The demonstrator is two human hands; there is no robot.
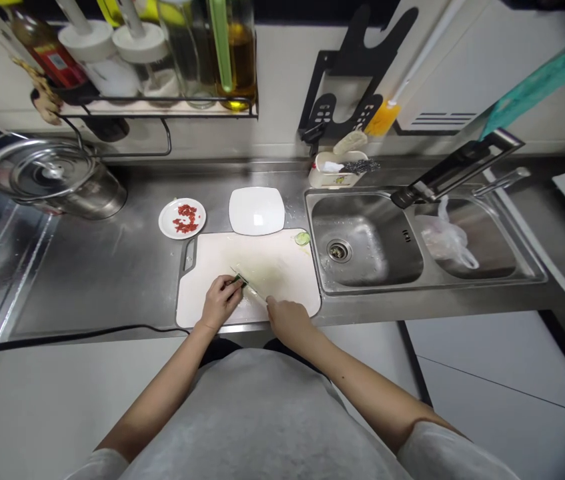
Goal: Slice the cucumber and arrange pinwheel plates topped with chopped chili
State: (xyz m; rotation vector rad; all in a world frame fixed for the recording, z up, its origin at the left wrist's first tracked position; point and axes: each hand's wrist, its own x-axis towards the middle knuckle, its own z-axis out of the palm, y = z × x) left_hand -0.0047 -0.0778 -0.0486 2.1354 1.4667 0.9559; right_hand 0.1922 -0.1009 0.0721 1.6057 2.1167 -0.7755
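Observation:
My right hand (288, 323) is closed round the handle of a kitchen knife (256, 292), whose thin blade slants up and left across the white cutting board (212, 253). At the blade's far end, the bent fingers of my left hand (221, 301) press on a dark green piece of cucumber (239, 278), partly covered by them. Small pale bits lie by the blade, too fine to make out. A cut cucumber slice (303, 238) rests near the board's upper right corner. The knife's handle is hidden in my right hand.
Behind the board stand a white square plate (257, 211) and a small round plate (166, 220) with chopped red pieces. A double sink (367, 267) adjoins on the right, with a plastic bag (449, 240). A lidded steel pot (92, 197) is at left, below a condiment rack (162, 107).

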